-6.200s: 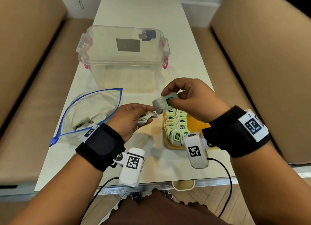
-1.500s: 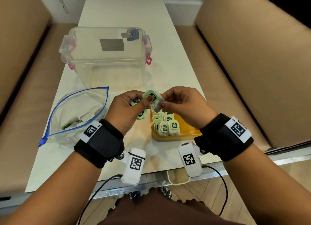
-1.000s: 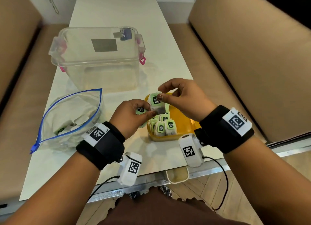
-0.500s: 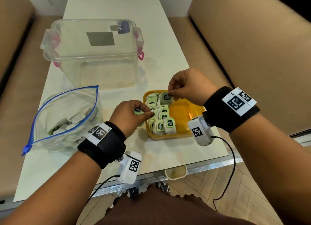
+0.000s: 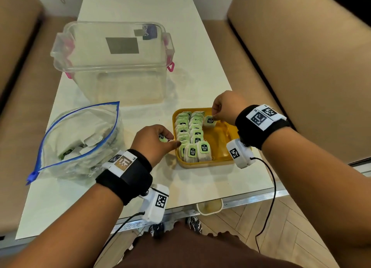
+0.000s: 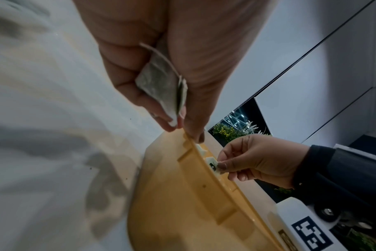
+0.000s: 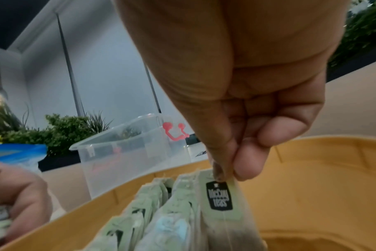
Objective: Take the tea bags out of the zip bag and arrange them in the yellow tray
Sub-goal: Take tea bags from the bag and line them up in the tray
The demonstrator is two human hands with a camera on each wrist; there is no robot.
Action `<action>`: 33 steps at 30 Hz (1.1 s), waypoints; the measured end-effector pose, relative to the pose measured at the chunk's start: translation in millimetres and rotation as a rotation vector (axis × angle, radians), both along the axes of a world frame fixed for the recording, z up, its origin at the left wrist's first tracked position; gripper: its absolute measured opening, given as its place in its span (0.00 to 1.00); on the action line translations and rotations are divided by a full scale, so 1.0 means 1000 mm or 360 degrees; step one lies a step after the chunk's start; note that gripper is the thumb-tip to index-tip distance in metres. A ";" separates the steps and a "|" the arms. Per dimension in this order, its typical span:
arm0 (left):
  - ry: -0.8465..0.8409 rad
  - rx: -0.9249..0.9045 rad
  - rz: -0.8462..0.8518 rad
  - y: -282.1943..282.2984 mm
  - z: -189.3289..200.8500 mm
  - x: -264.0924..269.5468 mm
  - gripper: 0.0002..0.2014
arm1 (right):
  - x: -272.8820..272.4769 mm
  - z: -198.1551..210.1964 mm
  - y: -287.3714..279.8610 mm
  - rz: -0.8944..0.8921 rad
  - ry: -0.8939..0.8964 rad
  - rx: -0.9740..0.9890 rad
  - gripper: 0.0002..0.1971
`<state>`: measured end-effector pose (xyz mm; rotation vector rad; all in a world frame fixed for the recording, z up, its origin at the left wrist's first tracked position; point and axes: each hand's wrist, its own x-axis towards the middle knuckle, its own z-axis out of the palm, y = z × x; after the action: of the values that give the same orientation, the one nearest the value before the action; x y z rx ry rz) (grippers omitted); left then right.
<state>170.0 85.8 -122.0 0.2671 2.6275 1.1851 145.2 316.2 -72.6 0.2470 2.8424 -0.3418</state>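
Note:
The yellow tray point(image 5: 220, 159) sits near the table's front right and holds two rows of green-tagged tea bags point(image 5: 189, 131). My right hand point(image 5: 217, 115) pinches one tea bag point(image 5: 209, 121) by its top edge, upright at the far end of a third row; the right wrist view shows thumb and forefinger on that tea bag point(image 7: 221, 200). My left hand point(image 5: 160, 139) rests at the tray's left rim and grips another tea bag point(image 6: 161, 90) in its curled fingers. The open zip bag point(image 5: 80, 139) with several tea bags lies at the left.
A clear plastic box point(image 5: 114, 61) with pink latches stands behind the tray and the zip bag. Tan cushioned benches point(image 5: 301, 67) flank the narrow white table point(image 5: 186, 187). The table's front edge runs just below my wrists.
My right hand has carried its tea bag from above the tray down into it, to the right of the second row. My left hand stays by the tray's left rim with its tea bag.

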 end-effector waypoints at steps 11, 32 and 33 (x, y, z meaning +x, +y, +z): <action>-0.0061 0.0012 0.0000 -0.002 -0.001 0.000 0.09 | -0.011 -0.006 -0.008 0.0124 -0.0082 0.0411 0.08; -0.0094 -0.0002 -0.0010 -0.002 0.000 -0.001 0.10 | -0.017 -0.005 -0.014 0.0201 -0.0138 0.0615 0.10; -0.0096 0.0003 -0.0010 -0.002 -0.001 -0.002 0.10 | -0.018 -0.005 -0.014 0.0197 -0.0142 0.0625 0.09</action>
<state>168.5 83.4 -122.6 0.2365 2.5720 1.1753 127.6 301.9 -77.7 0.1550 2.7949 0.2500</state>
